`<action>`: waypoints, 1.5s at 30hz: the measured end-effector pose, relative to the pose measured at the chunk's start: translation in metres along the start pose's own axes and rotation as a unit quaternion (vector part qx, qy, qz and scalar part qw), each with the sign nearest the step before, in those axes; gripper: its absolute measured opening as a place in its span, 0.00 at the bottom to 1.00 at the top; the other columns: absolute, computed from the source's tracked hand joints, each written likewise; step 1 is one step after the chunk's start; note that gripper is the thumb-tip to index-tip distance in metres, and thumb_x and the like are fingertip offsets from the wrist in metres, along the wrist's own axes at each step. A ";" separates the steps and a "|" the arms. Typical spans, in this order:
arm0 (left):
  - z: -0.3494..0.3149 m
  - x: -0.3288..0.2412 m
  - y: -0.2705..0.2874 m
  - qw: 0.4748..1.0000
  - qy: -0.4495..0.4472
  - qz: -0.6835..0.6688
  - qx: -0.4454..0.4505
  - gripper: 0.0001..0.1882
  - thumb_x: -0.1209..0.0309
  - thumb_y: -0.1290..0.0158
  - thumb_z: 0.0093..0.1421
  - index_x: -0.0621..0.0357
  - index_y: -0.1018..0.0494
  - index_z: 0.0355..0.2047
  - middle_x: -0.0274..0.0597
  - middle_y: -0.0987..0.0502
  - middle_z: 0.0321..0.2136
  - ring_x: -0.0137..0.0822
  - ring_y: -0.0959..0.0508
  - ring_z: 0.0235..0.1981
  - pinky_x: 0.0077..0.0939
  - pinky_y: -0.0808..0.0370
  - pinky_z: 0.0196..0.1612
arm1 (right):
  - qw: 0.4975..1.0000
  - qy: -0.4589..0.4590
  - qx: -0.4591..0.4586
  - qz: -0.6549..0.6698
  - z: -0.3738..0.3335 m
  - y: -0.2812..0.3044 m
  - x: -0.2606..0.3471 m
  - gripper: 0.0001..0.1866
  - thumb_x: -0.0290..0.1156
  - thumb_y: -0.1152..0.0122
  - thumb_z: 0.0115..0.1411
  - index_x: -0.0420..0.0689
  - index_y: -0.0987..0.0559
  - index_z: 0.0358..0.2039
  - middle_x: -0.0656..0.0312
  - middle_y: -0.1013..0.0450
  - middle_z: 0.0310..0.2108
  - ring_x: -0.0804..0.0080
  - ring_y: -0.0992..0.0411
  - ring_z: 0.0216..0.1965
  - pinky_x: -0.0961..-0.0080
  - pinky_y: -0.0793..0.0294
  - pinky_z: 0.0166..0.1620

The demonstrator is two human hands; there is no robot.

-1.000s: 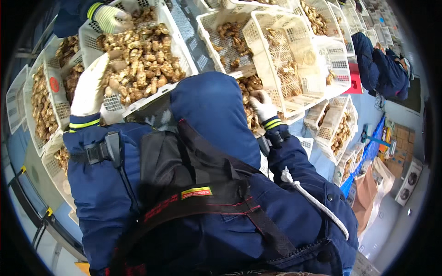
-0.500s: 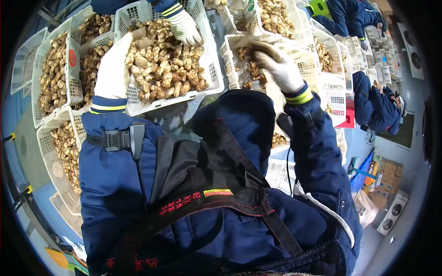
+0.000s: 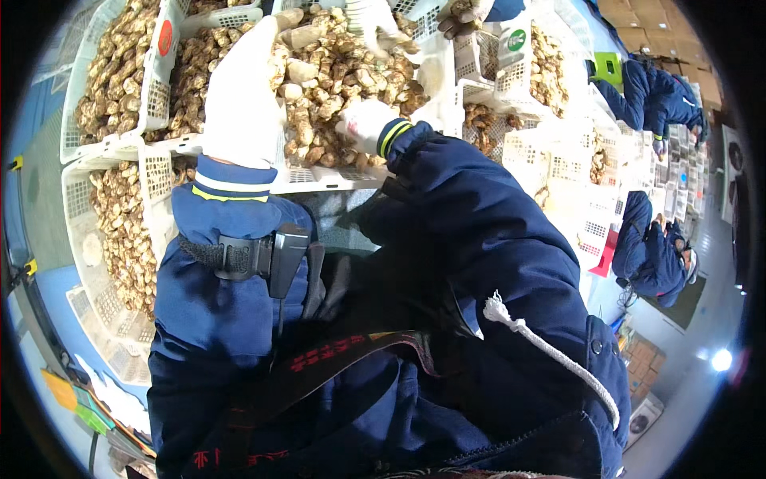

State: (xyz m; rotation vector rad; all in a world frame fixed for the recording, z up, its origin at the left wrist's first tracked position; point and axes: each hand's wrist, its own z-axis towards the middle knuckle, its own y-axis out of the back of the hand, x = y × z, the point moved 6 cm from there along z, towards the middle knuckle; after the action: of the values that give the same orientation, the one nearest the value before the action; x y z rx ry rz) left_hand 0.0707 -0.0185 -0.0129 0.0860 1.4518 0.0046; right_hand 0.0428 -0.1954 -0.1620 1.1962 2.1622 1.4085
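A white perforated crate (image 3: 319, 177) in front of me holds a pile of knobbly brown-and-cream mushrooms (image 3: 319, 112). My left hand (image 3: 243, 104), in a white glove, reaches over the crate's left side. Its soiled fingertips are apart and stretched over the pile at the far left. My right hand (image 3: 369, 126), also gloved, lies low on the pile near the crate's front. Its fingers are curled down among the mushrooms, and what they grip is hidden. Across the crate, another person's white-gloved hand (image 3: 375, 24) touches the same pile, blurred by motion.
Crates of mushrooms stand on the left (image 3: 120, 72) and lower left (image 3: 124, 231). On the right are a crate with few mushrooms (image 3: 483, 128) and a fuller one (image 3: 546, 72). Another dark-gloved hand (image 3: 464, 17) holds a mushroom at the back. Two people work farther right.
My right hand has moved left from the sparse right-hand crate into the middle crate's pile. My left hand reaches farther over the pile. The whole view has shifted.
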 end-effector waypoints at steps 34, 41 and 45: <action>-0.024 -0.014 -0.069 0.875 0.240 -0.356 0.224 0.28 0.54 0.70 0.72 0.64 0.37 0.58 0.45 0.25 0.49 0.32 0.22 0.39 0.18 0.26 0.37 | 0.766 -0.107 -0.375 0.510 -0.126 0.086 -0.028 0.18 0.41 0.47 0.63 0.44 0.24 0.49 0.60 0.23 0.36 0.75 0.25 0.31 0.79 0.26 0.33; -0.031 -0.010 -0.077 0.909 0.258 -0.223 0.239 0.25 0.57 0.55 0.69 0.63 0.35 0.57 0.41 0.24 0.42 0.25 0.23 0.32 0.13 0.27 0.30 | 0.303 0.138 -0.292 0.897 -0.116 0.101 -0.003 0.23 0.35 0.52 0.68 0.38 0.39 0.60 0.54 0.32 0.52 0.62 0.29 0.50 0.64 0.24 0.50; -0.021 -0.016 -0.068 0.966 0.171 -0.081 0.176 0.24 0.59 0.53 0.67 0.62 0.34 0.56 0.36 0.24 0.37 0.22 0.24 0.27 0.12 0.29 0.26 | 0.322 0.129 -0.301 0.888 -0.119 0.119 0.006 0.25 0.31 0.49 0.66 0.37 0.40 0.61 0.54 0.35 0.55 0.63 0.32 0.54 0.61 0.30 0.57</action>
State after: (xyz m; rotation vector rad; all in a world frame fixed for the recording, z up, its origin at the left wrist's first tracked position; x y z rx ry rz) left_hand 0.0448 -0.0857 -0.0036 0.2668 1.7893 -0.3895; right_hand 0.0216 -0.2432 -0.0018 2.8827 -1.0618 2.3631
